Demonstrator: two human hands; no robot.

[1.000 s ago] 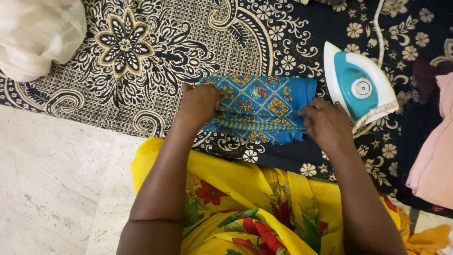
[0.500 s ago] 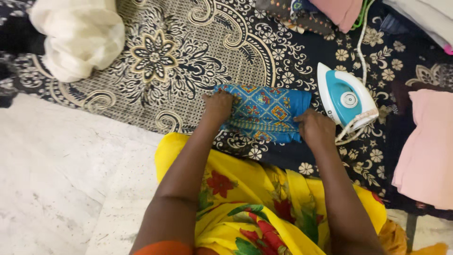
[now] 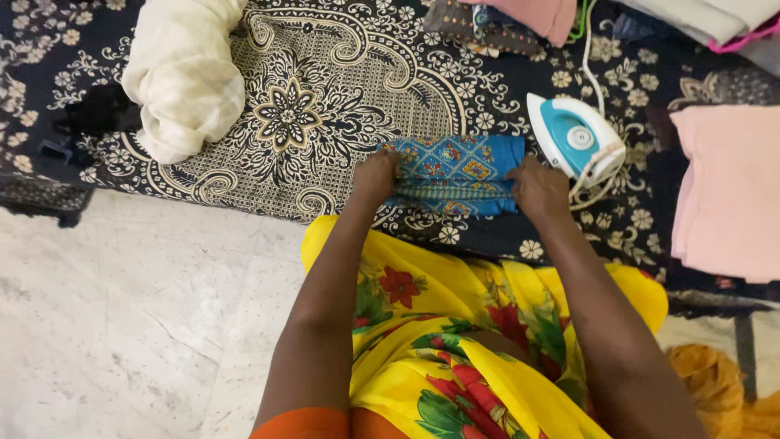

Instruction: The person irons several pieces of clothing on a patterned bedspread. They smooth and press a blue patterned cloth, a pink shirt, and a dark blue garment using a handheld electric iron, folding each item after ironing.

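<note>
Left hand: your left hand (image 3: 375, 175) sits just left of the frame's centre, fingers curled down and gripping the left end of the folded blue cloth (image 3: 459, 173).

Right hand: your right hand (image 3: 539, 189) is a bit right of centre, curled the same way and clamped on the right end of that cloth, knuckles facing up.

Blue cloth: small, folded, with orange and red diamond patterns, lying flat between both your hands in the upper middle of the frame, on top of the dark patterned sheet (image 3: 341, 89).

Iron: white and teal iron (image 3: 574, 138) sits just right of the cloth, upper right of centre, close to your right hand. Can't tell if they touch. Its cord (image 3: 587, 49) runs up toward the top edge.

White bundle: a crumpled cream cloth (image 3: 183, 73) sits in the upper left, well apart from your hands.

Pink stack: folded pink cloth (image 3: 727, 191) lies along the right edge.

Top edge: more folded clothes (image 3: 520, 20) are piled at the top centre.

Lower frame: your yellow flowered garment (image 3: 455, 341) fills the bottom middle, and pale stone floor (image 3: 122, 325) fills the lower left.
</note>
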